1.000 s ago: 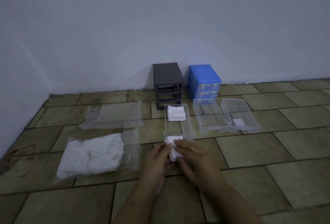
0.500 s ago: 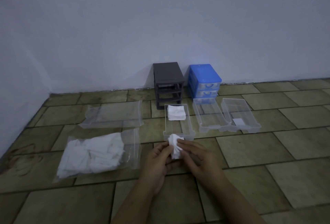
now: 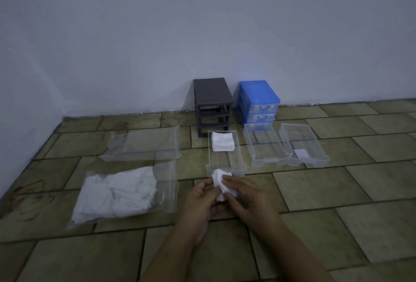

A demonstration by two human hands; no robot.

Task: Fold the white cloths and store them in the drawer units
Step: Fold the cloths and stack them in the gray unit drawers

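A small white cloth (image 3: 219,180) is held up between both hands just in front of the near clear drawer (image 3: 238,160). My left hand (image 3: 199,205) pinches its left edge and my right hand (image 3: 249,198) pinches its right side. A folded white cloth (image 3: 222,141) lies at the far end of that drawer. A clear bag (image 3: 166,187) on the left holds several white cloths (image 3: 119,194). The dark grey drawer unit (image 3: 212,104) and the blue drawer unit (image 3: 258,99) stand against the wall.
Two more clear drawers (image 3: 264,146) (image 3: 304,144) lie side by side on the tiled floor at the right; the right one has a white label inside. A flat transparent bag (image 3: 144,144) lies behind the bag of cloths. A white wall closes off the back and left.
The cloth has been raised a little off the floor and gathered between both hands; its shape is now more bunched than a second ago.
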